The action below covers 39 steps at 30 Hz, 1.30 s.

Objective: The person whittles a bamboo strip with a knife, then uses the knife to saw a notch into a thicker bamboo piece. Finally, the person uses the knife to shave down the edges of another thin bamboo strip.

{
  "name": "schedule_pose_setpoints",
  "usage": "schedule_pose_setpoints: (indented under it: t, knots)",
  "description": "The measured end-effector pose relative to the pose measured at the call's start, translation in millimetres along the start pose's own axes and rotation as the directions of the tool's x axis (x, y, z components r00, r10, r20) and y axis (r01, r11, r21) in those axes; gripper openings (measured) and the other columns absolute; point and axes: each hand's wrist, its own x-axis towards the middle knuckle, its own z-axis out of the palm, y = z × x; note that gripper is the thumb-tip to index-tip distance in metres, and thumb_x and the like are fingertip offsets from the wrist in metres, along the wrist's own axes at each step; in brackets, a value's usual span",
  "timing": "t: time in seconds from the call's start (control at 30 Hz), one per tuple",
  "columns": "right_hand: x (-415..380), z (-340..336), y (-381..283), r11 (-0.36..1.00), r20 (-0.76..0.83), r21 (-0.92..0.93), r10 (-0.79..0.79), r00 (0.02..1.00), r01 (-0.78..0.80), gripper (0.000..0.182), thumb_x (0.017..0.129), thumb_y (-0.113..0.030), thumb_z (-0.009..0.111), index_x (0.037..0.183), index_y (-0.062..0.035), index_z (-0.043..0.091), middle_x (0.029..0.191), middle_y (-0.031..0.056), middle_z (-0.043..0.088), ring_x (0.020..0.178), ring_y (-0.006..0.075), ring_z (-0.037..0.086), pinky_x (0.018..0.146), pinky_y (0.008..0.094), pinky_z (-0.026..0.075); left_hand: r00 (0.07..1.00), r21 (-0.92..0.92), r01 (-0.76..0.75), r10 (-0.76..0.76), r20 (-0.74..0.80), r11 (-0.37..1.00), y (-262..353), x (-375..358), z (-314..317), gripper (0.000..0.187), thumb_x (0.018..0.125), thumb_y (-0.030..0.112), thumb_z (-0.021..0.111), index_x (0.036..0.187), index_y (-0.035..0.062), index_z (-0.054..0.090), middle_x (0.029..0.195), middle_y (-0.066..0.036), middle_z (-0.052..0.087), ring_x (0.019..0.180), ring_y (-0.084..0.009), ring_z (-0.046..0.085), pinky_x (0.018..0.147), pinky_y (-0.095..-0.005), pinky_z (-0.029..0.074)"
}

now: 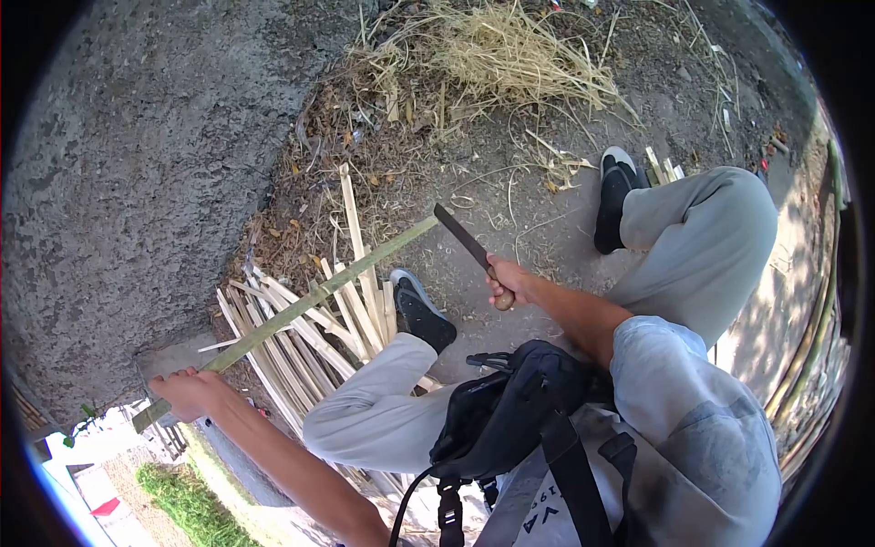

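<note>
Head view: left hand (190, 392) fisted around one green bamboo pole (301, 308), low end. Right hand (507, 281) clamped on one machete (467, 241), blade tip touching the pole's top end. One pile of split bamboo strips (314, 333) on the ground under the pole. Two black shoes (421, 310), one black bag (510, 401) on the lap.

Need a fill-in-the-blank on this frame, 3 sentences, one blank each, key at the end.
1. The left hand grips a long green ____ strip.
2. The right hand holds a ____ by its wooden handle.
3. The split slats lie in a pile beside the person's ____ shoe.

Missing words: bamboo; knife; left
</note>
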Motion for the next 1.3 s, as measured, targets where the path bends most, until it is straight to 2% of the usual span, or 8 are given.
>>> schedule_pose_setpoints:
  t: [0.63,0.77,0.87,0.93,1.03,1.07,1.2,1.3]
  knots:
    - [-1,-26,-11,0.996,0.068,-0.027,0.091,0.994,-0.090,0.050,0.100,-0.050,0.030,0.074,-0.0100,0.045,0.050,-0.0071,0.030,0.037,0.0073,0.027,0.049,0.0322,0.047,1.000,0.028,-0.013,0.013,-0.001,1.000,1,1,5,0.031,0.082,0.020,0.062,0.084,-0.0059,0.044,0.066,-0.009,0.047,0.050,-0.0158,0.039,0.042,-0.0287,0.032]
    - [-26,15,-32,0.981,0.252,-0.195,0.039,0.967,0.011,0.051,0.100,-0.049,0.030,0.071,-0.0095,0.045,0.048,-0.0056,0.031,0.036,0.0082,0.031,0.047,0.0363,0.048,0.976,-0.123,-0.002,0.029,0.215,0.992,14,-14,5,0.020,0.087,0.015,0.056,0.082,-0.0012,0.045,0.060,-0.002,0.034,0.047,-0.0115,0.027,0.041,-0.0290,0.022]
    - [-58,90,-56,0.817,0.323,-0.471,-0.190,0.927,0.331,0.058,0.100,-0.049,0.031,0.069,-0.0045,0.051,0.047,0.0015,0.042,0.037,0.0140,0.044,0.045,0.0411,0.049,0.838,-0.341,0.125,0.085,0.539,0.932,21,-20,-6,0.024,0.089,0.012,0.053,0.069,0.0061,0.041,0.056,0.002,0.023,0.045,-0.0090,0.019,0.042,-0.0289,0.017]
    - [-118,132,-82,0.482,0.305,-0.741,-0.379,0.874,0.468,0.061,0.100,-0.046,0.033,0.073,0.0022,0.058,0.051,0.0144,0.053,0.044,0.0295,0.055,0.053,0.0461,0.050,0.633,-0.451,0.352,0.147,0.760,0.820,37,-33,-19,0.035,0.090,0.011,0.051,0.060,0.0108,0.035,0.054,0.004,0.017,0.044,-0.0083,0.017,0.042,-0.0286,0.015]
    - [-134,140,-80,0.077,0.548,-0.662,-0.630,0.551,0.746,0.056,0.099,-0.043,0.036,0.081,0.0046,0.061,0.058,0.0241,0.057,0.057,0.0426,0.059,0.063,0.0500,0.049,0.315,-0.465,0.575,0.342,0.885,0.673,47,-48,-38,0.041,0.086,0.012,0.057,0.054,0.0154,0.032,0.043,0.006,0.025,0.036,-0.0047,0.018,0.038,-0.0226,0.015]
    - [-134,136,-79,0.107,0.500,-0.693,-0.642,0.582,0.713,0.055,0.099,-0.042,0.037,0.082,0.0043,0.061,0.061,0.0256,0.057,0.060,0.0445,0.058,0.065,0.0510,0.048,0.175,-0.441,0.643,0.440,0.881,0.627,48,-53,-42,0.040,0.085,0.011,0.058,0.054,0.0155,0.034,0.041,0.006,0.027,0.034,-0.0039,0.018,0.036,-0.0212,0.015]
    - [-96,97,-56,0.183,0.261,-0.825,-0.715,0.649,0.534,0.050,0.097,-0.039,0.040,0.083,0.0028,0.062,0.069,0.0293,0.060,0.070,0.0499,0.060,0.070,0.0544,0.048,-0.003,-0.304,0.789,0.499,0.867,0.534,55,-66,-50,0.043,0.081,0.012,0.059,0.050,0.0187,0.029,0.036,0.007,0.028,0.033,-0.0028,0.017,0.042,-0.0204,0.020]
    - [-82,87,-49,0.149,0.196,-0.880,-0.752,0.629,0.452,0.048,0.097,-0.038,0.041,0.083,0.0025,0.063,0.067,0.0290,0.060,0.072,0.0504,0.061,0.070,0.0554,0.049,0.119,-0.409,0.742,0.496,0.860,0.531,51,-63,-54,0.038,0.080,0.009,0.060,0.050,0.0162,0.037,0.036,0.006,0.033,0.030,-0.0017,0.020,0.033,-0.0179,0.017]
